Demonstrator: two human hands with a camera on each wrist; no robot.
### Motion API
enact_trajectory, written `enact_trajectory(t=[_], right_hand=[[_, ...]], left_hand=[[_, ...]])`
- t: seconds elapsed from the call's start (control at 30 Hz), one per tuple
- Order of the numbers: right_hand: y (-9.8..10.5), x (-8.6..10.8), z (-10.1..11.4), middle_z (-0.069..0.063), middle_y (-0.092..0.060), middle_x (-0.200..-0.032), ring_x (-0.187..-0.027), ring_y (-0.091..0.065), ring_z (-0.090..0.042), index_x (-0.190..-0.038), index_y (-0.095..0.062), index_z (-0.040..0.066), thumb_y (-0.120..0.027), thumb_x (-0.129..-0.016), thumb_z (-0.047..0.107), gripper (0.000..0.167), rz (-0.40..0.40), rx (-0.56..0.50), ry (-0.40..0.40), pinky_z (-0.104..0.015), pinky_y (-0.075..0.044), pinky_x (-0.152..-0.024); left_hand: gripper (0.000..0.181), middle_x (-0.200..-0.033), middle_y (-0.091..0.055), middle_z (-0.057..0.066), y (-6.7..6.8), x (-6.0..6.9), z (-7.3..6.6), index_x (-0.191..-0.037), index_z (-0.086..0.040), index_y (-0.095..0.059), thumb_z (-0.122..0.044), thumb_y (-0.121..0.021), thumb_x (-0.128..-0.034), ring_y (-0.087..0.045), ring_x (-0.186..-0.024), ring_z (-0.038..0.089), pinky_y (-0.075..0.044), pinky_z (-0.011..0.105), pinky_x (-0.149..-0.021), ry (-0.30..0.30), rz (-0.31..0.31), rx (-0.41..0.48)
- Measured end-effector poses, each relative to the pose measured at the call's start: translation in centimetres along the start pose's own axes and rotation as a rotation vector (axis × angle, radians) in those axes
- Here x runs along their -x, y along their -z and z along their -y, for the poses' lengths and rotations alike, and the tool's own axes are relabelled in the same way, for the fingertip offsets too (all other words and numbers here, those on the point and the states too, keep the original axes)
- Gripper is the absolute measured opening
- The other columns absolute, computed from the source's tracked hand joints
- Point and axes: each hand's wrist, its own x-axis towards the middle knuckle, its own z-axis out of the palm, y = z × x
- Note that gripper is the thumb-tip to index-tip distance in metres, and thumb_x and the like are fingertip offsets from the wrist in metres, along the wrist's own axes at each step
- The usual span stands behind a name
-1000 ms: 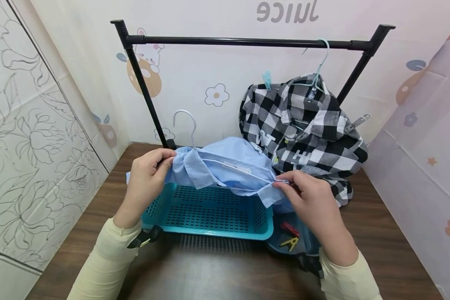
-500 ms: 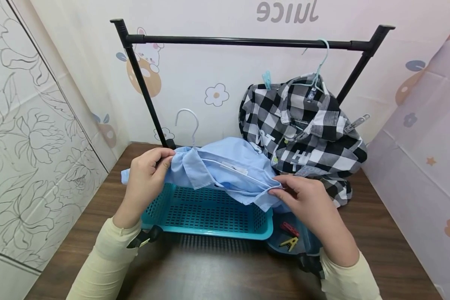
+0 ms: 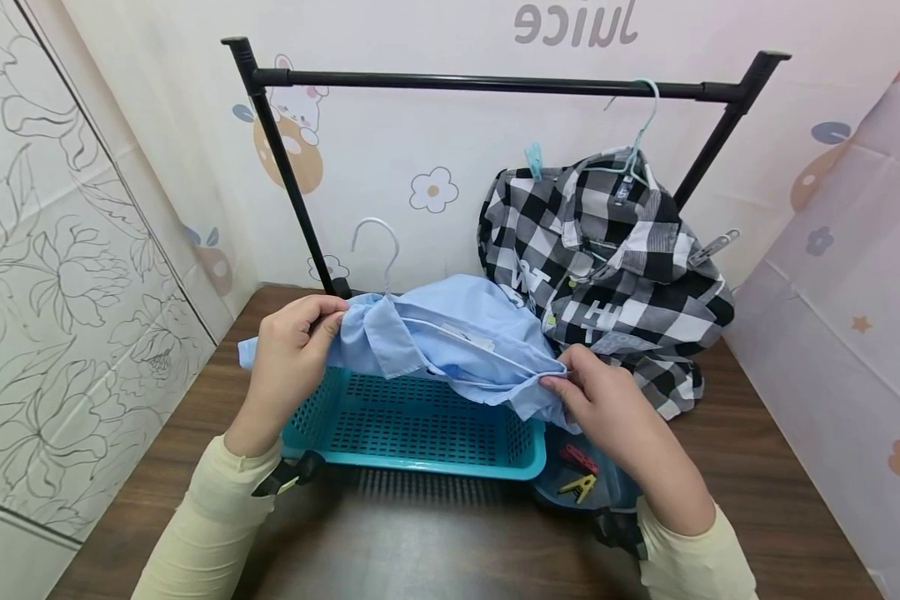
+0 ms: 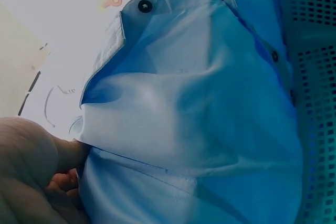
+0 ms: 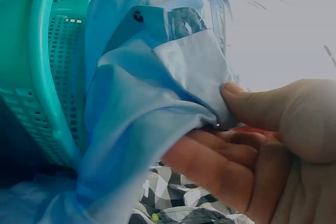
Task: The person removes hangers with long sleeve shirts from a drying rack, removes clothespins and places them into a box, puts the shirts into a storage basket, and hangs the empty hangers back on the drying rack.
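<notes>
The left hand (image 3: 288, 358) and right hand (image 3: 618, 408) each pinch the light-blue shirt (image 3: 468, 333), which stretches between them; below it sits a teal basket (image 3: 435, 466); beyond the right hand hangs a checked shirt (image 3: 607, 242).

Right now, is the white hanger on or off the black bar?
Off. The white hanger's hook is below the black bar, apart from it, protruding from the blue shirt.
</notes>
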Motion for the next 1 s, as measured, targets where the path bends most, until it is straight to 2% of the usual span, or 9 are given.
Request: enact_trajectory(t=[0.1,0.17,0.4,0.47,0.57,0.67,0.8,0.9,1.0], right_hand=[[-0.1,-0.1,0.0,-0.003,-0.06,-0.072,-0.06,-0.053,-0.017,-0.109,-0.052,0.011,-0.061,-0.104,0.026,0.018,0.06,-0.001,-0.041,-0.03,-0.046,-0.051],[-0.1,-0.1,0.0,-0.004,-0.06,-0.075,-0.06,-0.053,-0.017,-0.109,-0.05,0.011,-0.06,-0.105,0.028,0.019,0.066,-0.013,-0.048,-0.031,-0.045,-0.051],[0.1,-0.1,-0.2,-0.005,-0.065,-0.082,-0.069,-0.059,-0.019,-0.107,-0.055,0.012,-0.063,-0.104,0.023,0.014,-0.033,-0.129,-0.059,-0.029,-0.05,-0.056],[0.2,-0.2,-0.4,-0.007,-0.068,-0.086,-0.073,-0.063,-0.019,-0.107,-0.056,0.009,-0.063,-0.104,0.021,0.014,-0.044,-0.218,-0.07,-0.029,-0.054,-0.06],[0.4,-0.4,-0.8,-0.011,-0.069,-0.093,-0.077,-0.066,-0.019,-0.108,-0.055,0.004,-0.062,-0.104,0.017,0.016,-0.033,-0.413,-0.093,-0.031,-0.059,-0.066],[0.5,-0.6,-1.3,-0.007,-0.069,-0.097,-0.081,-0.067,-0.017,-0.109,-0.055,0.0,-0.061,-0.104,0.015,0.016,-0.028,-0.587,-0.105,-0.031,-0.062,-0.07],[0.6,-0.9,-1.9,0.003,-0.069,-0.094,-0.08,-0.068,-0.011,-0.105,-0.062,0.006,-0.064,-0.102,0.015,0.01,-0.06,-0.716,-0.108,-0.028,-0.061,-0.071],[0.5,-1.1,-2.2,0.003,-0.068,-0.09,-0.076,-0.068,-0.009,-0.1,-0.066,0.011,-0.065,-0.101,0.012,0.002,-0.094,-0.841,-0.099,-0.026,-0.061,-0.07],[0.4,-1.3,-2.5,0.002,-0.07,-0.086,-0.074,-0.07,-0.009,-0.096,-0.068,0.012,-0.066,-0.1,0.007,0.006,-0.112,-0.988,-0.071,-0.026,-0.061,-0.068]], left_hand=[[0.008,-0.103,-0.075,0.01,-0.1,0.0,0.0,-0.102,-0.002,-0.075,-0.005,-0.069,-0.0971,-0.068,-0.09,0.019,-0.046,0.005,-0.078,0.009,0.008,0.004],[0.009,-0.103,-0.075,0.01,-0.1,0.1,0.0,-0.102,-0.002,-0.076,-0.005,-0.069,-0.0974,-0.068,-0.091,0.02,-0.046,0.005,-0.079,0.015,0.011,0.008],[0.008,-0.103,-0.075,0.01,0.1,0.0,0.2,-0.101,-0.003,-0.075,-0.005,-0.069,-0.0972,-0.069,-0.094,0.02,-0.046,0.006,-0.081,0.021,0.019,0.012],[0.008,-0.103,-0.075,0.01,0.1,-0.1,0.2,-0.101,-0.002,-0.075,-0.004,-0.069,-0.0969,-0.069,-0.095,0.02,-0.046,0.007,-0.081,0.02,0.028,0.016],[0.007,-0.103,-0.075,0.01,0.1,-0.2,0.3,-0.101,-0.002,-0.075,-0.004,-0.069,-0.097,-0.069,-0.096,0.02,-0.046,0.008,-0.081,0.034,0.043,0.019],[0.007,-0.104,-0.075,0.01,0.2,-0.3,0.3,-0.101,-0.003,-0.075,-0.005,-0.069,-0.0977,-0.068,-0.095,0.019,-0.046,0.008,-0.08,0.065,0.064,0.022],[0.008,-0.105,-0.075,0.01,0.3,-0.4,0.4,-0.103,-0.003,-0.074,-0.007,-0.067,-0.099,-0.067,-0.091,0.018,-0.048,0.009,-0.076,0.103,0.089,0.035],[0.01,-0.104,-0.075,0.009,0.3,-0.4,0.6,-0.104,-0.004,-0.074,-0.008,-0.067,-0.1,-0.065,-0.088,0.017,-0.049,0.011,-0.073,0.125,0.104,0.054],[0.01,-0.103,-0.075,0.008,0.3,-0.5,0.8,-0.105,-0.004,-0.073,-0.01,-0.066,-0.1008,-0.064,-0.086,0.016,-0.05,0.012,-0.071,0.141,0.116,0.073]])
